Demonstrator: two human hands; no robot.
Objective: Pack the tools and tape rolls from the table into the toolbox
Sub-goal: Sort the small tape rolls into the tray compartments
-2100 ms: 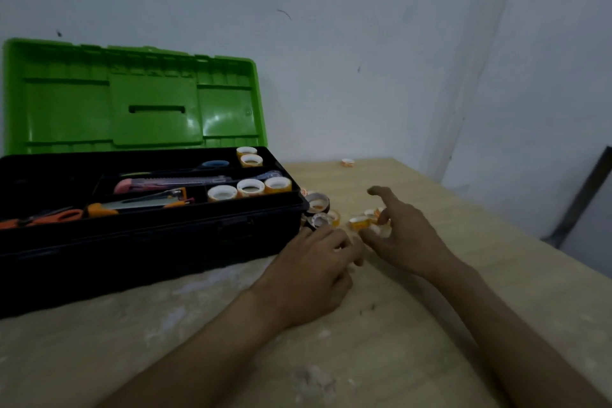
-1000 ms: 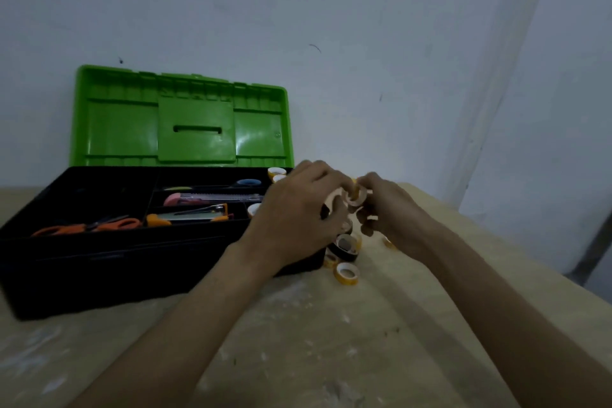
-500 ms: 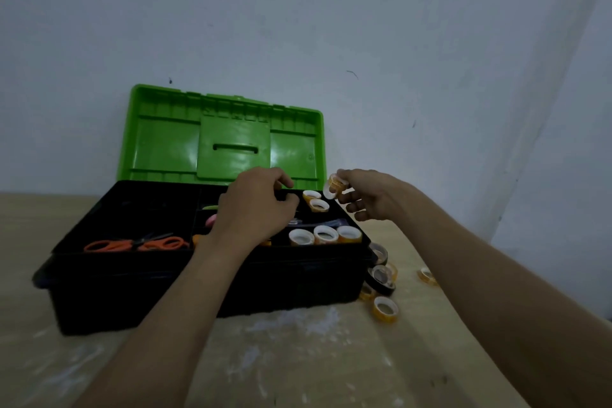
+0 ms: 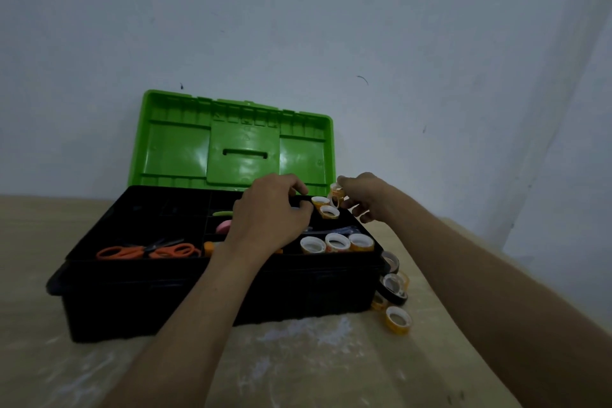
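**Tape roll held over the toolbox's back-right compartment**

Wooden bench [image 4: 331, 361], pale, with white smears on it in front of the box. Black toolbox [image 4: 198, 301] sits on it, its green lid [image 4: 238, 149] standing open towards the wall.

Left hand [image 4: 271, 219]: over the middle of the tray, fingers curled down. Cannot tell whether the grip holds anything.

Right hand [image 4: 367, 199]: over the back-right corner of the box. The grip is narrow, thumb and fingers pinching a small orange tape roll [image 4: 336, 194] held on edge, just above the compartment and just beside the rolls already there.

Tray contents:
- orange scissors [image 4: 149, 252] lying flat in the front-left compartment
- pink tool end [image 4: 225, 227], mostly hidden by the left hand
- three tape rolls [image 4: 337, 242] in a row, front-right compartment
- two tape rolls [image 4: 329, 212], back-right compartment

Loose on the bench, by the box's right end: black tape rolls [image 4: 392, 288] and a few yellow tape rolls [image 4: 399, 320], clustered together.
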